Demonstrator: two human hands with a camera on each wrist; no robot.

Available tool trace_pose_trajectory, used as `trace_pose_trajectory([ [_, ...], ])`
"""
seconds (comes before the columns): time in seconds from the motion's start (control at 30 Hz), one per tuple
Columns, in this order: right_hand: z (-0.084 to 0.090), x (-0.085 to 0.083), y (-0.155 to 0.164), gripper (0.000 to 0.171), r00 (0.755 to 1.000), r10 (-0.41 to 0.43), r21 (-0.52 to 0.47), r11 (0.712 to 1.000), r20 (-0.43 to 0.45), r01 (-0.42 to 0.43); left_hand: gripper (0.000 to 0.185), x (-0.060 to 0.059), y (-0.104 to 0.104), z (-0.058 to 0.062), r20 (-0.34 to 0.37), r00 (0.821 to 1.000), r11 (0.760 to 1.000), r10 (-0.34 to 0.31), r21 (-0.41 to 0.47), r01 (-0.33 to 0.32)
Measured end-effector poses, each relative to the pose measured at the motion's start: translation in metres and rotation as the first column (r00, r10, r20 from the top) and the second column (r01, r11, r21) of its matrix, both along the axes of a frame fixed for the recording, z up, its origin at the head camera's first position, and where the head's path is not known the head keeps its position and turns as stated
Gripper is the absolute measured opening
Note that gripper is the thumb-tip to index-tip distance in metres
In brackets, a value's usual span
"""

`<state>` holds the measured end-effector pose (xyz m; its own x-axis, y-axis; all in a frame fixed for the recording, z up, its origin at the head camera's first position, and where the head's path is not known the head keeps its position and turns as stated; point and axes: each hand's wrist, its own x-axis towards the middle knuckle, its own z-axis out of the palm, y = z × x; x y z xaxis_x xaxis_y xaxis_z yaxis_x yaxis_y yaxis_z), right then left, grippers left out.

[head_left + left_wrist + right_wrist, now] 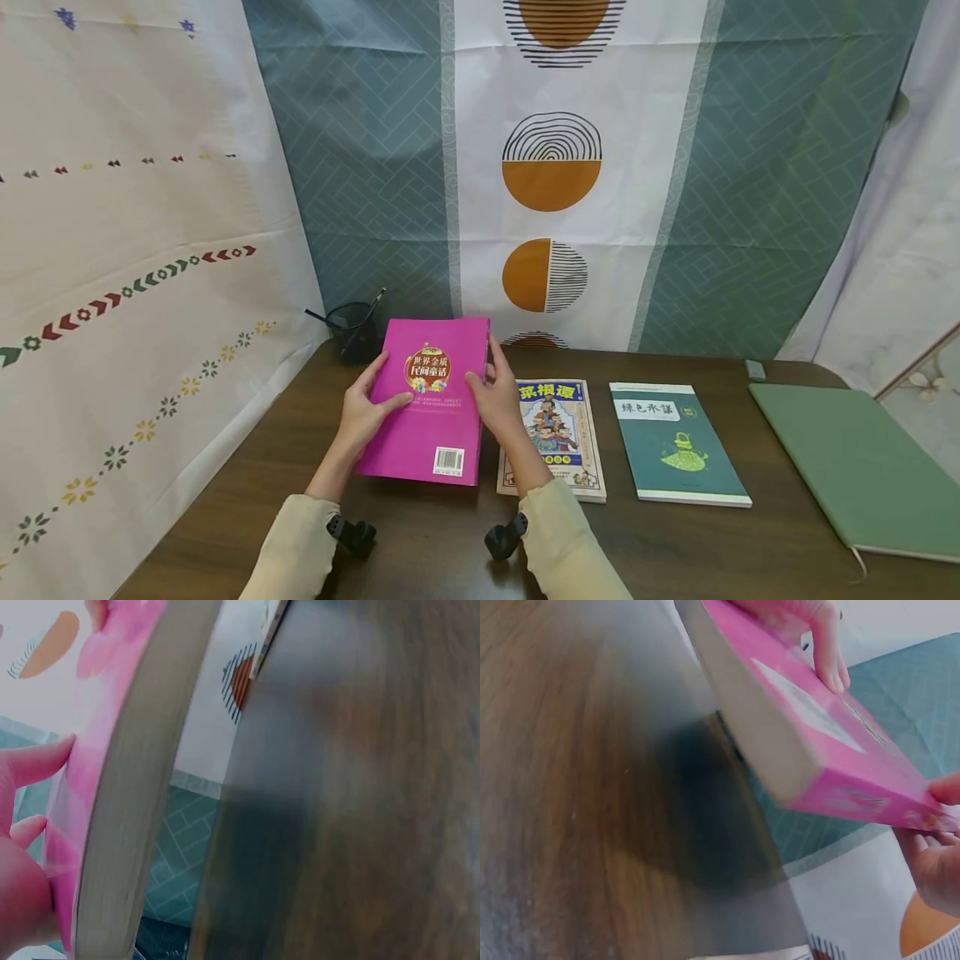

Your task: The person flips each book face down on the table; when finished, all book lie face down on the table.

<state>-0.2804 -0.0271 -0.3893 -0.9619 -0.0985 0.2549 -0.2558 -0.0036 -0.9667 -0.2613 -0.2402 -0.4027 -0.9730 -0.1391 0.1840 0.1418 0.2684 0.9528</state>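
A thick magenta book [427, 433] is held up over the table by both hands, its cover with a round title emblem and a barcode facing me. My left hand [364, 408] grips its left edge, thumb lying across the cover. On the opposite edge, by the spine, my right hand [498, 400] holds it, thumb on the cover and fingers behind. The left wrist view shows the page block [142, 772] of the book beside the left hand [26, 832]. From the right wrist, the spine [855, 801] shows near the right hand [937, 862].
An illustrated book [555, 425] lies just right of the held one, partly behind the right forearm. Farther right are a teal book [678, 446] and a large green notebook [862, 467]. A black pen cup [356, 337] stands at the back left of the brown table [420, 533].
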Motion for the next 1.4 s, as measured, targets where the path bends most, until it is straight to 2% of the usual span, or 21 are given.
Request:
trace_pose_trajectory([
  [0.27,-0.02,-0.004,0.0,0.078,0.998,0.041,0.173,0.984,0.053,-0.05,0.077,-0.003,-0.009,-0.01,0.074,0.996,0.999,0.048,-0.021,-0.046],
  [0.53,-0.037,-0.008,-0.007,0.081,0.993,0.063,0.273,0.958,0.099,-0.089,0.078,-0.01,-0.018,-0.022,0.137,0.988,0.997,0.071,-0.027,-0.068],
  [0.77,-0.045,-0.007,-0.012,0.079,0.988,0.076,0.303,0.946,0.136,-0.115,0.078,-0.012,-0.028,-0.03,0.204,0.977,0.997,0.068,0.005,-0.071],
  [1.0,-0.056,-0.007,-0.014,0.077,0.976,0.098,0.326,0.932,0.195,-0.158,0.076,-0.009,-0.036,-0.036,0.247,0.968,0.998,0.054,-0.043,-0.045],
  [1.4,-0.061,-0.01,-0.017,0.076,0.965,0.066,0.304,0.942,0.253,-0.144,0.073,-0.009,-0.04,-0.039,0.281,0.959,0.997,0.038,-0.08,-0.016],
])
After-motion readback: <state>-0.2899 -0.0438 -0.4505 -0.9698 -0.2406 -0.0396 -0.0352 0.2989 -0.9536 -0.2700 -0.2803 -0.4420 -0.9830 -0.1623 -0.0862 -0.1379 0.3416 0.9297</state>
